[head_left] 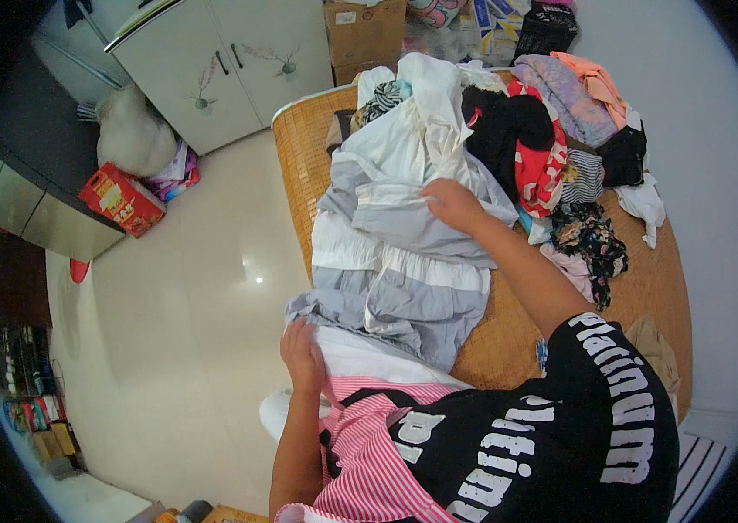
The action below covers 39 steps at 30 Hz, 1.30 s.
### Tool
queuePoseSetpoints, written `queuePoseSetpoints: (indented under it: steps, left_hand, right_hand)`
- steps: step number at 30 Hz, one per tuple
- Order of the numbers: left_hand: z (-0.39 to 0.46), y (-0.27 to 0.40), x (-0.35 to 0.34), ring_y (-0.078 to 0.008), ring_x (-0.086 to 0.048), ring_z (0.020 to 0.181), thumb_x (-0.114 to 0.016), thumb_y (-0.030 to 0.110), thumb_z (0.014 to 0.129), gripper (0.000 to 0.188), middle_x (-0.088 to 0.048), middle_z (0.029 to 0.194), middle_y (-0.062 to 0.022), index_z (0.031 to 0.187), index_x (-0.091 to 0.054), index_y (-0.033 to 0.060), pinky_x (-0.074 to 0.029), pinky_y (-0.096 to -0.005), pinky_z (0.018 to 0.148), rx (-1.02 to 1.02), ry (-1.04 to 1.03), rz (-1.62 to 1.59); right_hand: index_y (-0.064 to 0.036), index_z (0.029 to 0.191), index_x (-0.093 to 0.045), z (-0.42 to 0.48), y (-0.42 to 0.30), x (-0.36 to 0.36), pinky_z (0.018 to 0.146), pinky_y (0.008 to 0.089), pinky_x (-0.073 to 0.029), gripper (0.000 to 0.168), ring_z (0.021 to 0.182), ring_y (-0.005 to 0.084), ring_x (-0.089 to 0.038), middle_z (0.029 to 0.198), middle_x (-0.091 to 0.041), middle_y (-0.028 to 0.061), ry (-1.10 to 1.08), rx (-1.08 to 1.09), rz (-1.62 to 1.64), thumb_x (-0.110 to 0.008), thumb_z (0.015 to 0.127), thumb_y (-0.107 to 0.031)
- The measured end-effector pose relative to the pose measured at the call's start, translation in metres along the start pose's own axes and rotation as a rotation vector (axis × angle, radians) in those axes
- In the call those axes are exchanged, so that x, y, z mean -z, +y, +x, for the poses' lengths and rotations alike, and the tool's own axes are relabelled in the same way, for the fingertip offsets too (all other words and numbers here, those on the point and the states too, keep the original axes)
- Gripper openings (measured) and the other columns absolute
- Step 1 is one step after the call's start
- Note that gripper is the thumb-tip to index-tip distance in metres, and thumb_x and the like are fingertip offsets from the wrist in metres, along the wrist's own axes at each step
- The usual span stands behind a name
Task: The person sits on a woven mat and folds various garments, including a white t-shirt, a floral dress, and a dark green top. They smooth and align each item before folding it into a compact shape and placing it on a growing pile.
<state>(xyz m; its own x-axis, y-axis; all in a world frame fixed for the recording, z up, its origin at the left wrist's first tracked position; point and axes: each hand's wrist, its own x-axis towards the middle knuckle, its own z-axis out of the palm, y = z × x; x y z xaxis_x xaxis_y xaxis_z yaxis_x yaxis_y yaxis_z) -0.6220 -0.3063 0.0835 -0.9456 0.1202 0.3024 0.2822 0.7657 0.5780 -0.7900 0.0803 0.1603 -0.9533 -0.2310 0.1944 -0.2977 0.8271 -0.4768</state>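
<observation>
A grey and white garment (408, 261) with a gathered band and a drawstring lies spread across the woven bed mat before me. My left hand (302, 353) is at its near left edge, by the rolled grey hem; whether the fingers grip the cloth cannot be told. Farther forward, my right hand (454, 204) has its fingers on a white band of the upper grey cloth, thumb and fingertips close together and partly hidden by the hand. White cloth (434, 98) is heaped beyond that hand.
The woven mat (506, 327) covers the bed. On the right lie a black garment (506, 124), a red and white cloth (539, 170) and a floral cloth (594, 248). Cardboard boxes (369, 33) stand beyond the bed; a red bag (123, 199) is on the floor at left.
</observation>
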Motion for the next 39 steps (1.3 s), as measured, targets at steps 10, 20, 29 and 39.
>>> queuePoseSetpoints:
  steps: [10, 20, 29, 39]
  left_hand:
    - [0.008, 0.001, -0.004, -0.0339, -0.044, 0.110, -0.048, -0.002, 0.068, 0.034, -0.053, 0.115, -0.0142, 0.101, -0.056, 0.0058, -0.030, -0.0454, 0.096, -0.025, 0.000, -0.039]
    - [0.010, 0.003, -0.009, -0.0324, -0.043, 0.113, -0.049, -0.001, 0.066, 0.037, -0.053, 0.116, -0.0119, 0.102, -0.055, 0.0073, -0.027, -0.0446, 0.098, 0.020, -0.011, -0.040]
    - [0.020, 0.011, -0.008, -0.0359, -0.049, 0.106, -0.046, -0.005, 0.066, 0.035, -0.056, 0.110, -0.0148, 0.098, -0.056, 0.0053, -0.035, -0.0468, 0.093, -0.036, 0.032, -0.012]
    - [0.007, 0.004, -0.008, -0.0336, -0.044, 0.111, -0.048, -0.004, 0.069, 0.035, -0.053, 0.115, -0.0131, 0.102, -0.054, 0.0068, -0.029, -0.0457, 0.096, 0.008, 0.001, -0.007]
  right_hand:
    - [-0.008, 0.081, -0.059, 0.107, 0.084, 0.104, 0.060, 0.0293, -0.047, 0.012, 0.069, 0.0132, -0.055, 0.078, -0.056, 0.0027, 0.339, -0.705, 0.739, -0.063, 0.079, -0.020]
    - [0.006, 0.108, -0.053, 0.174, 0.129, 0.066, 0.066, 0.0347, -0.050, 0.058, 0.084, 0.0227, -0.059, 0.097, -0.059, 0.0116, 0.270, -0.860, 0.862, -0.073, 0.070, -0.033]
    - [0.004, 0.113, -0.052, 0.190, 0.147, 0.053, 0.074, 0.0363, -0.049, 0.059, 0.091, 0.0248, -0.059, 0.106, -0.059, 0.0143, 0.393, -0.714, 0.393, -0.073, 0.068, -0.027]
    - [0.001, 0.101, -0.058, 0.135, 0.073, 0.094, 0.070, 0.0311, -0.048, 0.029, 0.077, 0.0206, -0.061, 0.091, -0.063, 0.0110, 0.612, -0.381, 1.260, -0.063, 0.073, -0.004]
